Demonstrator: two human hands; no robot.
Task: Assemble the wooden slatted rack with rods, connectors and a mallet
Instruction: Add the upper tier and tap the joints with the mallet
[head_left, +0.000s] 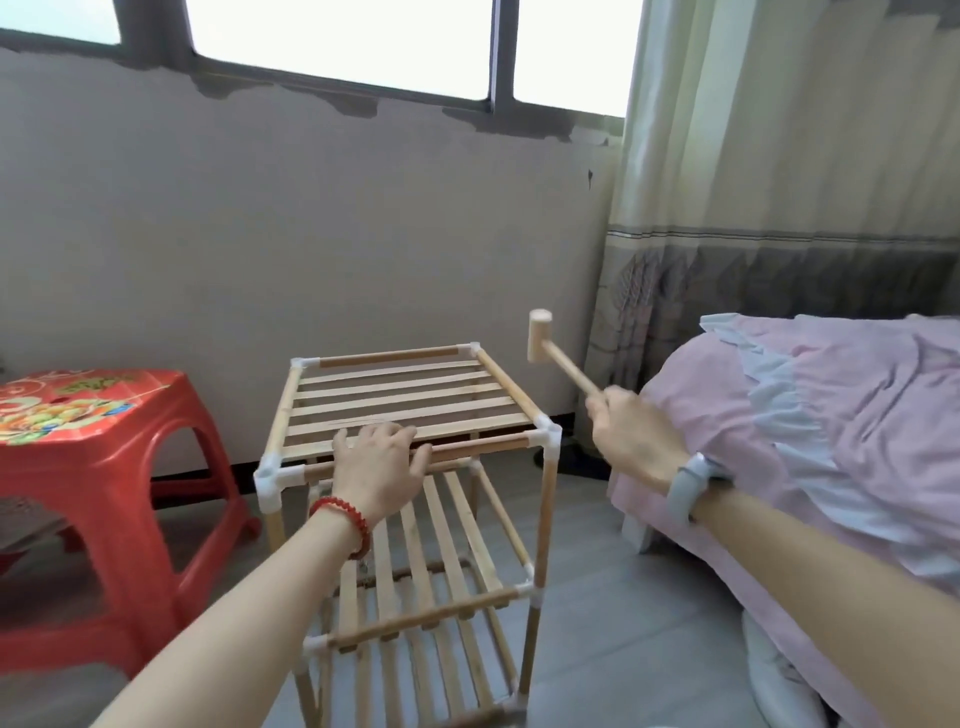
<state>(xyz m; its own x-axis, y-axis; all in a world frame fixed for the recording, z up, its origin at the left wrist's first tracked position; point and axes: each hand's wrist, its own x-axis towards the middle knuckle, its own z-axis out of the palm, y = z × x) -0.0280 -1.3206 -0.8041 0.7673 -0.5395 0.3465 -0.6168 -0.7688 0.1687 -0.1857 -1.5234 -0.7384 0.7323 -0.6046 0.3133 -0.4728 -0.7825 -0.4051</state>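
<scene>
While the left hand (378, 464) lies palm-down on the near edge of the top shelf, its fingers straight and spread over the front rod (470, 448) and the nearest slats, the right hand (631, 434) is raised off to the right of the rack with its fingers curled tight round the handle of a small wooden mallet (556, 353). The mallet's head points up and to the left, in the air above and just to the right of the far right corner of the top shelf, touching nothing. The wooden slatted rack (410, 499) stands upright on the grey floor (623, 597) in the middle of the view, with three slatted tiers visible: the top shelf, a middle one below it and a lowest one near the bottom edge. White plastic connectors sit at the corners; the near left connector (270, 480) and the near right connector (548, 436) of the top tier each show an open socket facing up. A red beaded bracelet (345, 519) circles the left wrist, and a grey watch (693, 483) sits on the right wrist. A red plastic stool (88, 467) with a patterned top stands to the left of the rack, near it but apart. A bed with a pink cover (831, 415) fills the right side, with a curtain (779, 182) behind it and a window (337, 41) above the wall
</scene>
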